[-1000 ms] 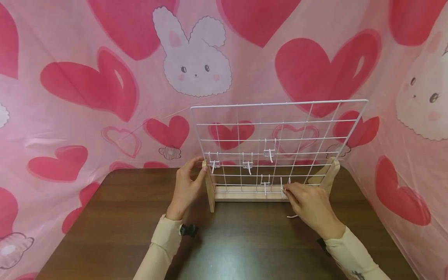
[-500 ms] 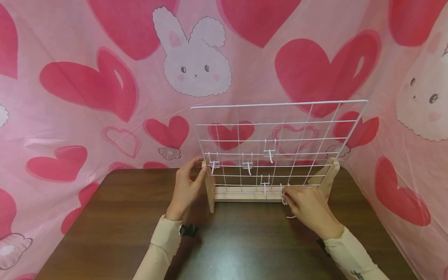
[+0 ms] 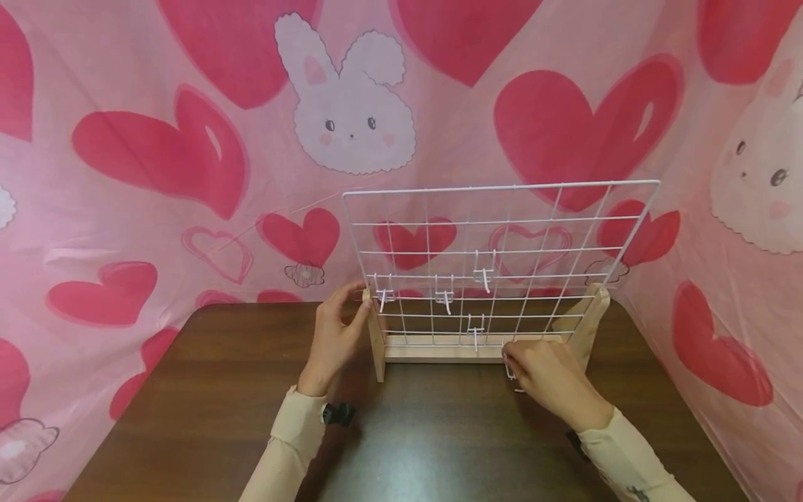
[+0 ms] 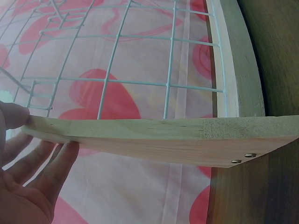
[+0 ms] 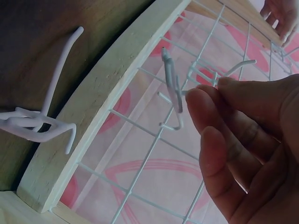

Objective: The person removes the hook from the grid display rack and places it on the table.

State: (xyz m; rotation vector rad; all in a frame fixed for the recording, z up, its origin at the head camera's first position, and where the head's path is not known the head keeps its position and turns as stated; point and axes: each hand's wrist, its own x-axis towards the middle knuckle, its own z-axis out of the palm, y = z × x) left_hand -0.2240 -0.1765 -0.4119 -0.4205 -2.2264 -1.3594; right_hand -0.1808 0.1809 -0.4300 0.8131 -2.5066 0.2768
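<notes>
A white wire grid panel stands in a wooden stand. My left hand pinches the stand's left wooden side piece, thumb on one face and fingers on the other. With thumb and fingertips, my right hand pinches a white wire hook just in front of the panel's lower right part. In the head view the hand partly covers this hook. Below that hand another white hook lies on the table. Several more hooks hang on the panel, one at its lower middle.
The stand rests on a dark brown wooden table. Its right wooden side piece rises beside my right hand. A pink cloth with hearts and rabbits hangs behind and at the sides.
My right hand has moved slightly down with the hook, which now sits lower against the grid's bottom edge. My left hand has stayed on the side piece.
</notes>
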